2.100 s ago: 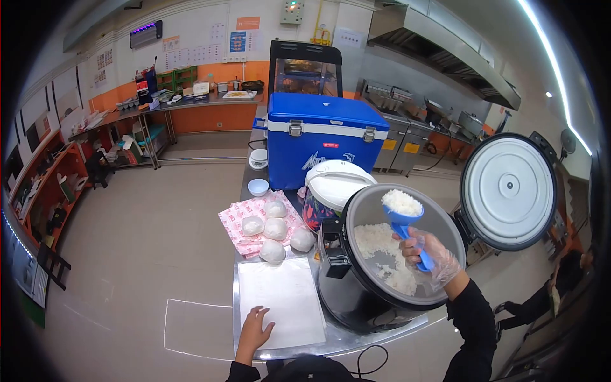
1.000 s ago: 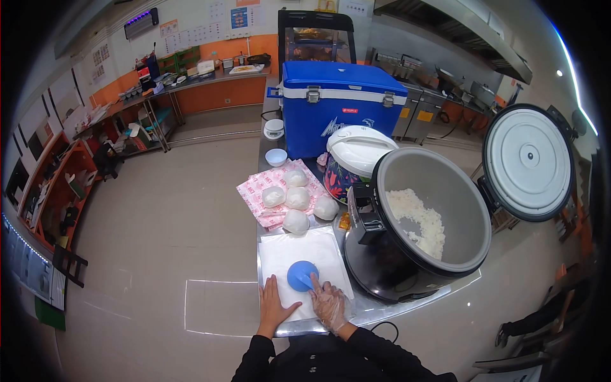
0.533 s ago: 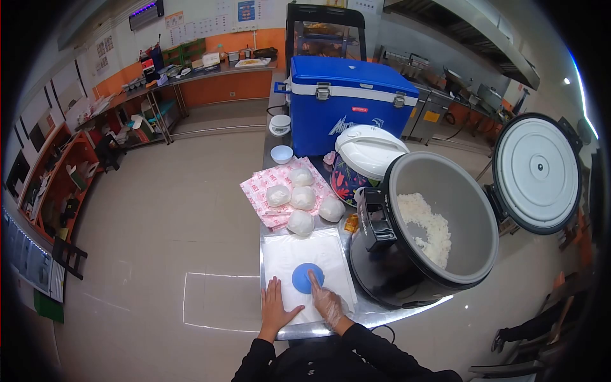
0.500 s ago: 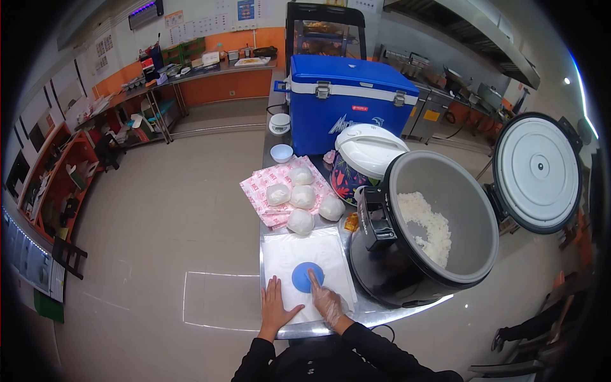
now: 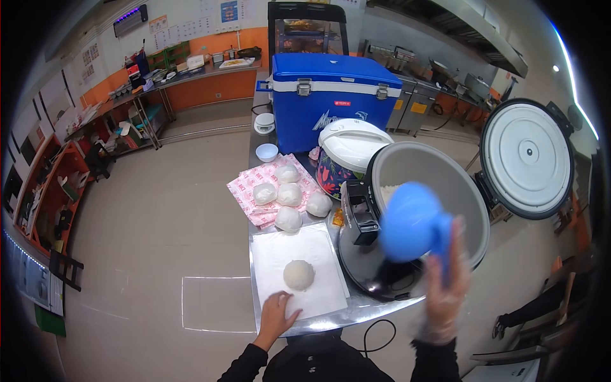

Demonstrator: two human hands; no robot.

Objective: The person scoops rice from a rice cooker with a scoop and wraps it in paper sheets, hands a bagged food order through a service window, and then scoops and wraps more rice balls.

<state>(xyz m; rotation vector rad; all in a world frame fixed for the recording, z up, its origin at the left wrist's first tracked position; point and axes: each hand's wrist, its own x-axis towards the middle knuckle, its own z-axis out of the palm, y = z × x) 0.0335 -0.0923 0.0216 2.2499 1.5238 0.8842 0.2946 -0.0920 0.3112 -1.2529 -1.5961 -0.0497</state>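
Clutching a blue scoop point(image 5: 408, 223), the right hand point(image 5: 443, 298) is raised; the left hand point(image 5: 275, 316), fingers parted, rests at white paper point(image 5: 268, 264).

I'm in a commercial-style kitchen: beyond my steel desk point(image 5: 358, 307), a long extractor hood point(image 5: 468, 35) hangs over stainless cooking units point(image 5: 415, 97) at 1 o'clock, a glass-fronted food cabinet point(image 5: 309, 37) stands at 12, and a big open rice cooker point(image 5: 442, 170) sits close, at 1.
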